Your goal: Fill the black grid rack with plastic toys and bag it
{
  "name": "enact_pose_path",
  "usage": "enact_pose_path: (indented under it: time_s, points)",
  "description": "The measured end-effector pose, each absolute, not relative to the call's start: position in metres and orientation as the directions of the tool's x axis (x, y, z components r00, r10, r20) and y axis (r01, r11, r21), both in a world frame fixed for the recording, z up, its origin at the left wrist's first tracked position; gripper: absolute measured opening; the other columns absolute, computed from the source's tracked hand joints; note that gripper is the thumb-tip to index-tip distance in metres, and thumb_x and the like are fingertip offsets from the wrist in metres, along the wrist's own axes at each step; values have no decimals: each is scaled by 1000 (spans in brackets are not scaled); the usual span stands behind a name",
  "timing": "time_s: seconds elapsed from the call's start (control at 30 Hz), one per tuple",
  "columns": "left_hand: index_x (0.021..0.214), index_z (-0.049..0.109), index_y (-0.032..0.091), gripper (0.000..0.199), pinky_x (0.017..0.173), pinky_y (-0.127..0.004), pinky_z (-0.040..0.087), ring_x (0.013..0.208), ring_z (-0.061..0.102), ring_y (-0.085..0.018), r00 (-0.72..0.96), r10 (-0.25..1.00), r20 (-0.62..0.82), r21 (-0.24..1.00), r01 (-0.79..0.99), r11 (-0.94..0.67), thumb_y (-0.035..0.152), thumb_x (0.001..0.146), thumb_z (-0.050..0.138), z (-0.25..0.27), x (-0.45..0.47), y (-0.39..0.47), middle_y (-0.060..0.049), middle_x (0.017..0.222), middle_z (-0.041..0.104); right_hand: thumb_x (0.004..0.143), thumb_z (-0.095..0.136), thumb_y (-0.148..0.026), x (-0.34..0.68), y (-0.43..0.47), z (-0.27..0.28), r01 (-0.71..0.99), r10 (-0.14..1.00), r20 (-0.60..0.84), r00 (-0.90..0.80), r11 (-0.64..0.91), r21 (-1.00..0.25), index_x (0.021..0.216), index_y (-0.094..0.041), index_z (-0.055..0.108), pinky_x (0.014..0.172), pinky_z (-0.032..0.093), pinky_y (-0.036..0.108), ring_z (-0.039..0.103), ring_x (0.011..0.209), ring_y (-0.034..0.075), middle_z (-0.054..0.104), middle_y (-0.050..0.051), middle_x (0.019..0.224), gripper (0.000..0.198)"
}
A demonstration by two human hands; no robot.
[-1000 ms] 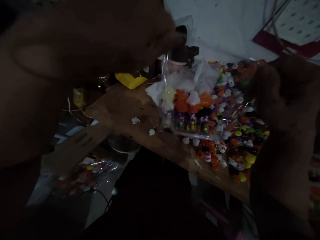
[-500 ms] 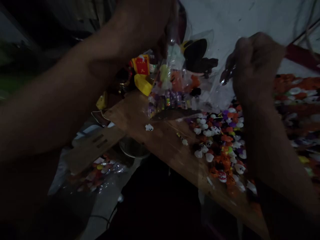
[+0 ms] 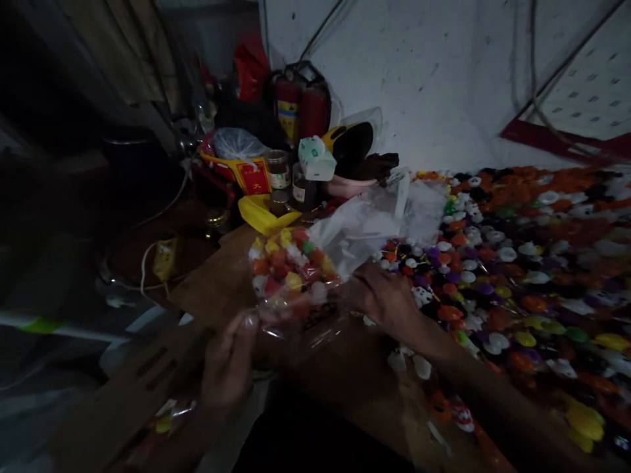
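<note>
A clear plastic bag (image 3: 293,282) holds several small orange, yellow, white and green figures. It lies low over the brown board (image 3: 221,276), between my hands. My left hand (image 3: 229,361) pinches the near left edge of the bag. My right hand (image 3: 387,299) is closed on its right edge, with the fingertips partly hidden. Just beyond, white plastic bags (image 3: 365,220) lie crumpled on the board. Dim light and motion blur hide the finer details.
A large heap of small figures (image 3: 493,263) covers the right side. Behind the board stand jars (image 3: 277,169), a tissue pack (image 3: 316,157), a yellow scoop-like tray (image 3: 266,213) and fire extinguishers (image 3: 300,102) against the wall. A power strip (image 3: 166,258) with a cord lies at left.
Both hands have come down from high over the board. The bag, earlier hanging upright from my left hand, now lies low with both hands on it. The camera view has tilted upward.
</note>
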State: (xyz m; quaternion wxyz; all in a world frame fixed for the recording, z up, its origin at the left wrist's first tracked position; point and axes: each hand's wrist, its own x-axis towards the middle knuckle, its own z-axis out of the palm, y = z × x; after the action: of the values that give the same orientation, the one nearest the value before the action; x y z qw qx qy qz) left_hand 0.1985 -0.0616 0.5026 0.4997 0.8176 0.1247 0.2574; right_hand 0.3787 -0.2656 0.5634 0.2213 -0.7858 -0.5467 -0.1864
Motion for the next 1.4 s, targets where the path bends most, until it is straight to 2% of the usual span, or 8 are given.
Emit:
enact_pose_path:
  time_s: [0.13, 0.37, 0.5, 0.7, 0.87, 1.07, 1.3, 1.4]
  points:
    - [93, 74, 19, 51, 73, -35, 66, 77, 73, -23, 785, 620, 14, 994, 57, -94, 61, 99, 45, 477, 191, -90, -8, 89, 78, 103, 49, -20, 389, -277, 587, 911, 845, 388, 367, -242, -335, 83, -18, 58, 53, 37, 22, 54, 54, 9, 62, 0, 68, 22]
    - [97, 80, 34, 29, 66, -43, 65, 82, 73, -31, 917, 398, -20, 944, 148, -294, 51, 83, 60, 420, 178, -88, -4, 83, 77, 103, 56, -29, 403, -313, 567, 748, 945, -179, 275, -327, -577, 88, -19, 69, 59, 42, 22, 65, 66, 11, 73, 1, 79, 23]
    - [93, 79, 33, 26, 63, -41, 65, 75, 73, -30, 963, 270, 29, 898, 93, -430, 47, 84, 59, 408, 184, -86, -3, 84, 77, 105, 50, -37, 449, -320, 569, 619, 906, -305, 294, -423, -661, 89, -18, 73, 56, 45, 21, 64, 63, 11, 75, 1, 79, 34]
    - [114, 73, 30, 40, 84, -50, 63, 98, 72, -30, 945, 296, 142, 778, 78, -623, 54, 82, 71, 404, 179, -61, -7, 102, 76, 98, 51, -31, 556, -270, 588, 727, 736, 49, 675, -653, -212, 92, -17, 75, 66, 49, 26, 69, 71, 18, 76, 5, 82, 28]
    - [139, 57, 29, 54, 107, -56, 53, 136, 53, -34, 917, 348, 196, 681, 128, -721, 50, 90, 68, 400, 193, -50, -12, 144, 59, 96, 59, -39, 611, -223, 551, 493, 513, 146, 846, -856, 157, 108, -10, 73, 84, 54, 43, 70, 106, 38, 74, 23, 111, 35]
    - [133, 60, 23, 43, 100, -50, 56, 122, 60, -28, 918, 318, 236, 645, 97, -758, 43, 95, 66, 387, 223, -59, -11, 138, 59, 93, 64, -37, 624, -229, 497, 448, 502, 194, 843, -855, 262, 118, -5, 69, 98, 46, 58, 62, 117, 43, 69, 29, 119, 40]
    - [130, 60, 19, 40, 97, -47, 57, 115, 63, -25, 916, 323, 239, 643, 100, -759, 42, 97, 64, 387, 226, -55, -12, 133, 61, 103, 38, -20, 621, -235, 524, 335, 412, 193, 890, -880, 335, 115, -14, 73, 102, 40, 44, 57, 124, 32, 65, 19, 134, 38]
    - [130, 61, 19, 40, 96, -47, 58, 115, 63, -25, 916, 331, 228, 642, 114, -759, 41, 97, 65, 393, 222, -51, -11, 133, 61, 104, 32, -18, 615, -239, 534, 359, 423, 153, 893, -875, 326, 117, -11, 70, 94, 43, 36, 65, 111, 27, 72, 20, 117, 40]
